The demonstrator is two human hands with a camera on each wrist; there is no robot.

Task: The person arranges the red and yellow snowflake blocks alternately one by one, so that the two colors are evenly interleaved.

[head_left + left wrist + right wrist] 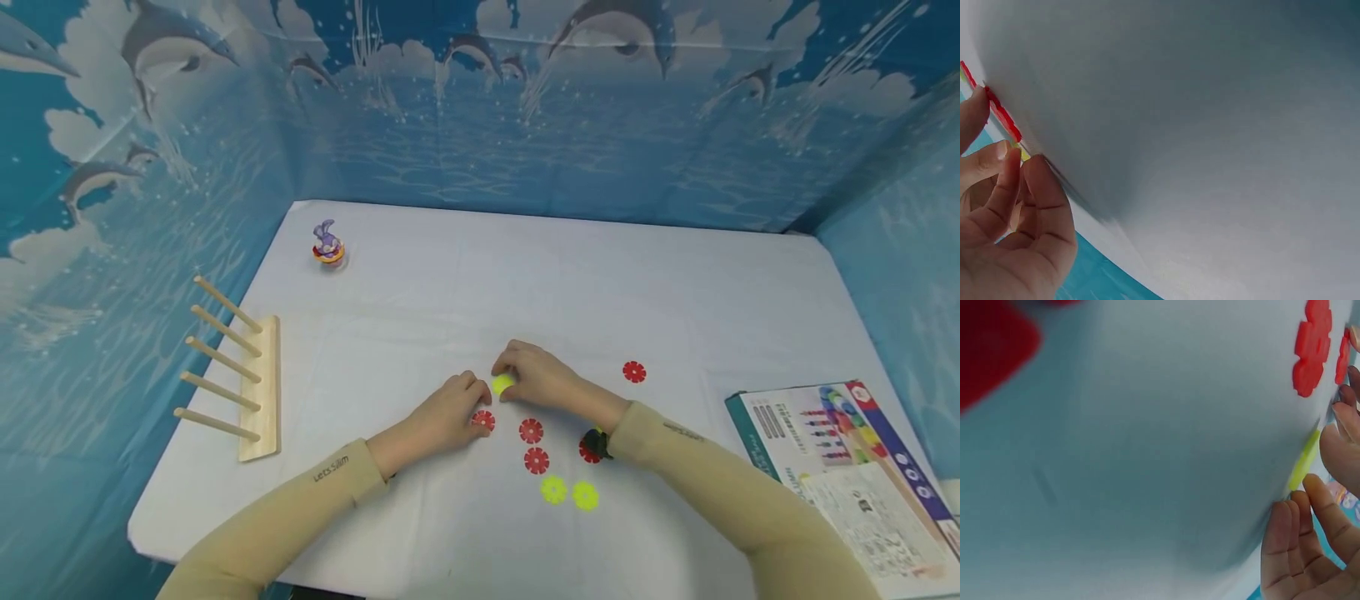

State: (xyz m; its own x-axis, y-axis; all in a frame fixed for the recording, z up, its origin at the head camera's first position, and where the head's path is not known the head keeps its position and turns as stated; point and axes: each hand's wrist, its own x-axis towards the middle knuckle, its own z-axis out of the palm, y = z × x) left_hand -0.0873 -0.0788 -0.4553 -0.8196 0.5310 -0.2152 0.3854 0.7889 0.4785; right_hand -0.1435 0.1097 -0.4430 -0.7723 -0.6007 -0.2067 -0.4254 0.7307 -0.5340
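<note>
On the white tabletop my left hand (444,414) curls around a red notched disc (483,421), thumb and fingers at its opposite edges. That red disc (1005,117) lies edge-on in the left wrist view. Just above and to the right of it, my right hand (542,377) holds a yellow notched disc (502,384) by the edges. In the right wrist view, the yellow disc (1304,461) shows between thumb and fingertips. The two hands are close together. Two more red discs (531,431) lie right of the left hand, with two yellow discs (553,490) nearer the front.
Another red disc (634,372) lies beyond the right forearm; one more (589,451) is partly covered by the black wrist device (597,443). A wooden peg rack (262,392) lies at left, a rabbit figurine (327,243) at the back left, a printed box (847,467) at right.
</note>
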